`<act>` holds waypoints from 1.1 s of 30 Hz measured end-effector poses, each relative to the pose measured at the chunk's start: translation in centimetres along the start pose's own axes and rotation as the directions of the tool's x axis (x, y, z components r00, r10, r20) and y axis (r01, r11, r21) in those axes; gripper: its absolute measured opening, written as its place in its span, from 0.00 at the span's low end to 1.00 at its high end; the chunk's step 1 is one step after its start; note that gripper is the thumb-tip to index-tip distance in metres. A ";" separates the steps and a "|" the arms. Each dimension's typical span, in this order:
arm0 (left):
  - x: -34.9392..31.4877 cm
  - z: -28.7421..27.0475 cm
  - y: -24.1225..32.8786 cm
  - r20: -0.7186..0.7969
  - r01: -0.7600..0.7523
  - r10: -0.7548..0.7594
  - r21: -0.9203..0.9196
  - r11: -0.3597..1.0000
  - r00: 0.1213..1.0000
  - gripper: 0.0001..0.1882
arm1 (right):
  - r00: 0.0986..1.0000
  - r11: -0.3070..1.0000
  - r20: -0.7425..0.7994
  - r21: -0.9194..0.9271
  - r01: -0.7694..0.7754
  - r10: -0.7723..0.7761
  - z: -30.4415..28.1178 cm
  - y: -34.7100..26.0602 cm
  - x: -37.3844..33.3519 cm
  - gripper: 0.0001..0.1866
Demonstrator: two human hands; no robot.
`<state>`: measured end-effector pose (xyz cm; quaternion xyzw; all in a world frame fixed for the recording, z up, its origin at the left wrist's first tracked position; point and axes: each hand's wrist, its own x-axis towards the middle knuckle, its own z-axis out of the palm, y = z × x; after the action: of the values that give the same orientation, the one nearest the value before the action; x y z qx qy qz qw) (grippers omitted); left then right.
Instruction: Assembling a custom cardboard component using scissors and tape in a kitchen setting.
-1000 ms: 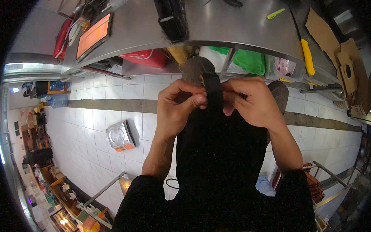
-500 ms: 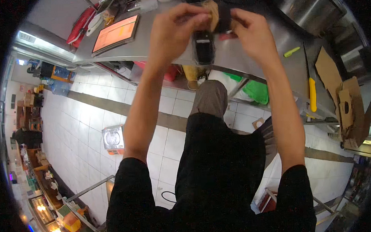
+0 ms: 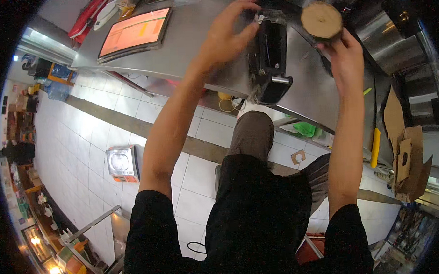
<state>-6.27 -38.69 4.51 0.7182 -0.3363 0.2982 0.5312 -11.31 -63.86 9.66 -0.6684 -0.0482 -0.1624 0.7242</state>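
Observation:
My right hand (image 3: 345, 60) is closed around a short round object with a flat tan top (image 3: 322, 20) and dark sides, held up over the steel table. What kind of object it is, I cannot make out. To its left, a long black device (image 3: 273, 50) in clear plastic wrap reaches to the table's near edge, with a small light bar on its front part. Beside the device's far end is my left hand (image 3: 230, 35), its thumb and fingers apart with nothing between them. The thumb tip is close to the wrap; whether it touches, I cannot tell.
A tablet with an orange screen (image 3: 136, 33) lies on the steel table (image 3: 187, 51) at the left. Large metal pots (image 3: 365, 21) stand at the far right. Nearer are a yellow-handled tool (image 3: 375, 148) and torn cardboard (image 3: 408, 154). A scale (image 3: 123, 163) is on the floor.
My hands were close together at a tan and dark object; now they are apart. The right hand has carried the tan-topped object right. The view has shifted, and more of the black device shows.

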 end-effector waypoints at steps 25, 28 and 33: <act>9.3 0.2 4.0 0.814 -0.861 0.508 -0.019 0.508 0.283 0.05 | 0.981 0.983 -0.061 0.036 -0.181 0.183 -6.4 4.8 -10.2 0.09; 9.9 -0.1 4.9 0.861 -0.877 0.470 -0.064 0.476 0.192 0.04 | 0.979 0.981 -0.057 -0.013 -0.195 0.194 -5.9 4.6 -10.2 0.07; 10.4 0.0 5.8 0.944 -0.892 0.317 -0.065 0.448 0.091 0.06 | 0.978 0.982 -0.096 0.019 -0.187 0.188 -5.5 4.5 -10.4 0.06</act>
<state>-4.76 -41.67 15.91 0.6427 -0.7333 0.1688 -0.1437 -20.55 -67.21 1.81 -0.6576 0.0494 -0.1254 0.7412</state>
